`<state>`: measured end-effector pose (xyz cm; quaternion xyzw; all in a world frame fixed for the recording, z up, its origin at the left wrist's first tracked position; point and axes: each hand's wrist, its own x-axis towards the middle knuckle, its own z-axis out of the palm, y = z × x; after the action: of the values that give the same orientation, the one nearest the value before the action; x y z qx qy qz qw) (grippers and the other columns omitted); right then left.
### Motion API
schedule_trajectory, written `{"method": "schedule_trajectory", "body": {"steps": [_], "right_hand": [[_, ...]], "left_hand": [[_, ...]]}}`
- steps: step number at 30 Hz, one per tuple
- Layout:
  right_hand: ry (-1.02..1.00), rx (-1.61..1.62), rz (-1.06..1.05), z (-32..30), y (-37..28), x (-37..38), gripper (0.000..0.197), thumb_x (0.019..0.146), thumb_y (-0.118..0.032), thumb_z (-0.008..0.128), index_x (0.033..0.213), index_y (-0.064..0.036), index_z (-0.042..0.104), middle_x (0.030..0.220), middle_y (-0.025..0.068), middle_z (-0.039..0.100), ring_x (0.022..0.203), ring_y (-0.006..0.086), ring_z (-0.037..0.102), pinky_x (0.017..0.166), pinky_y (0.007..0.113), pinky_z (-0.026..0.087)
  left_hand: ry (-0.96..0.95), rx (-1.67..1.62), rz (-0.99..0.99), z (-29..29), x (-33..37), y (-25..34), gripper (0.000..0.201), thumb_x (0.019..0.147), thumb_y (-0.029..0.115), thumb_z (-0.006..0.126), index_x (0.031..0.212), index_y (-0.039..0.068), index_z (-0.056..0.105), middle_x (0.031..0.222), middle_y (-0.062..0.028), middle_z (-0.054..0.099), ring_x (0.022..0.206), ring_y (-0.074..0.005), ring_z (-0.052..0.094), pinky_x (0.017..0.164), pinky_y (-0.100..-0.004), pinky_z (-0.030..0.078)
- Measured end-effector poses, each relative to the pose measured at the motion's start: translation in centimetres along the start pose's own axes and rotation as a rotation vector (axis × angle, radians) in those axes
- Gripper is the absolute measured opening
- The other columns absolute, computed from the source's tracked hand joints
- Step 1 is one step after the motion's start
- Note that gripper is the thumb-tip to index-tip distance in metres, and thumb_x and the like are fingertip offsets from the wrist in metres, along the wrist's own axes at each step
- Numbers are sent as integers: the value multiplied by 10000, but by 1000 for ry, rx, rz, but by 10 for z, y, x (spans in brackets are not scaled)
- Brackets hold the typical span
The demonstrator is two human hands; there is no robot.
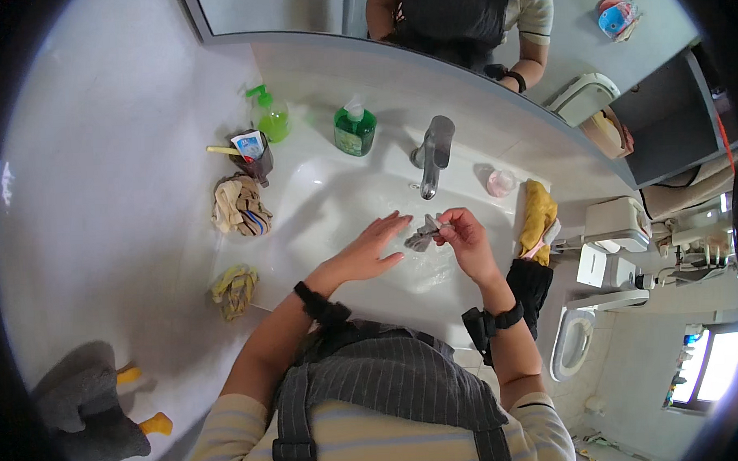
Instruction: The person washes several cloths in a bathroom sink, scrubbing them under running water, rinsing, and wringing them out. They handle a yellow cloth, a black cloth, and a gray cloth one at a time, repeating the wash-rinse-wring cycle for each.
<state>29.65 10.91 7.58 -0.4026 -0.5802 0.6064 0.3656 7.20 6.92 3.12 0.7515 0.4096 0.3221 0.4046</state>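
Over the white sink (284,250), my right hand (467,242) pinches a small grey cloth (420,238) that is bunched and hangs from the fingertips. My left hand (363,253) is beside it, palm down and holding nothing. Its fingers stretch toward the cloth, with the thumb apart. Just beyond both hands stands the chrome faucet (437,143), its spout pointing down at the basin. Bright ripples show in the basin under the cloth, which look like water. Black bands are strapped round both wrists.
Behind the basin are a green pump bottle (355,132) and a lighter one (272,120). A dark cup (257,163), bundled cloth (240,206) and yellowish cloth (235,292) line the left rim. Yellow cloth (537,212) and black cloth (531,283) lie right. A mirror (312,9) overhangs.
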Motion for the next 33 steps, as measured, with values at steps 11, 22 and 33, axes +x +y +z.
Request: {"method": "schedule_trajectory", "body": {"steps": [11, 22, 33], "right_hand": [[164, -410, -393, 56, -16, 9, 199, 785, 41, 592, 958, -54, 625, 924, 52, 648, 828, 174, 596, 778, 289, 487], [-151, -890, -640, 64, 31, -28, 462, 744, -6, 604, 1197, -70, 537, 1196, 91, 566, 1154, 314, 484, 973, 415, 369], [-329, -557, -161, 46, 41, 2, 323, 766, -119, 690, 1060, -50, 575, 1023, 121, 548, 889, 280, 578, 766, 355, 487]], "left_hand": [[-19, -1360, -360, 43, -14, -45, 394, 906, 230, 435, 1249, 37, 442, 1140, -106, 558, 1041, -263, 566, 911, -401, 435], [236, -1496, -627, 40, -35, -53, 250, 942, 170, 442, 1179, 98, 481, 1047, -72, 576, 868, -148, 553, 705, -273, 465], [-164, -903, -644, 10, -28, -32, 397, 811, 135, 583, 1187, 81, 468, 920, 3, 499, 710, -72, 448, 603, -228, 390]]}}
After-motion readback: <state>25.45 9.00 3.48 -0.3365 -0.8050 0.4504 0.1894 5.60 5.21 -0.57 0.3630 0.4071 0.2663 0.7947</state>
